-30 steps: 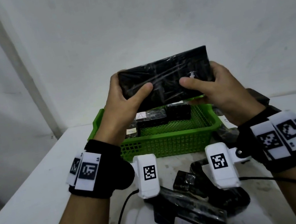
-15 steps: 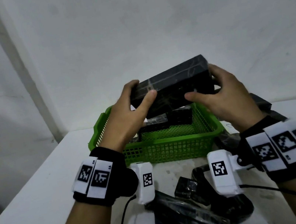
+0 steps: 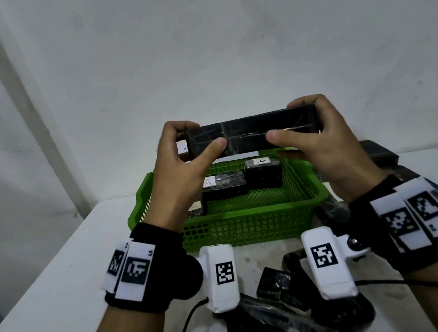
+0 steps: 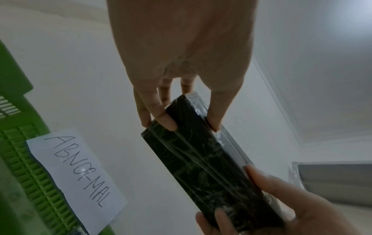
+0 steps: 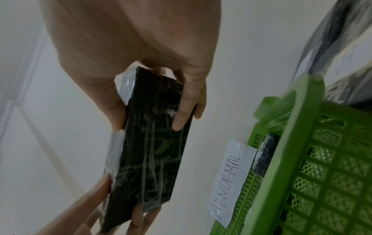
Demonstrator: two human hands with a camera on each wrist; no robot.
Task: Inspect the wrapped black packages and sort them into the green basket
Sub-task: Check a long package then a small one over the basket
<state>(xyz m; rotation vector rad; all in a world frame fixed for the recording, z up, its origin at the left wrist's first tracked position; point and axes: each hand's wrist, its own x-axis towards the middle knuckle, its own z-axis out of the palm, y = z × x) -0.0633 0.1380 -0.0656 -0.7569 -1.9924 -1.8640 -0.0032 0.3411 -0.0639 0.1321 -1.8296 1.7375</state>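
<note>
A long black package [image 3: 251,132] wrapped in clear film hangs level in the air above the far side of the green basket [image 3: 250,227]. My left hand [image 3: 181,154] grips its left end and my right hand [image 3: 309,128] grips its right end, thumbs on the near face. In the left wrist view the package [image 4: 209,160] runs from my left fingers [image 4: 163,122] down to the right hand. The right wrist view shows the same package [image 5: 149,143] pinched by the right fingers [image 5: 187,101]. Inside the basket lie several smaller black packages [image 3: 263,174] with white labels.
A paper label reading ABNORMAL [image 4: 76,174] is taped to the basket's far side [image 5: 227,179]. More wrapped black packages [image 3: 288,318] lie on the white table [image 3: 47,302] in front of the basket, and others [image 3: 379,153] to its right. A wall stands close behind.
The package has been turned from its broad face towards me to its narrow long side, now level. Both hands kept hold and the view dropped so more of the basket shows.
</note>
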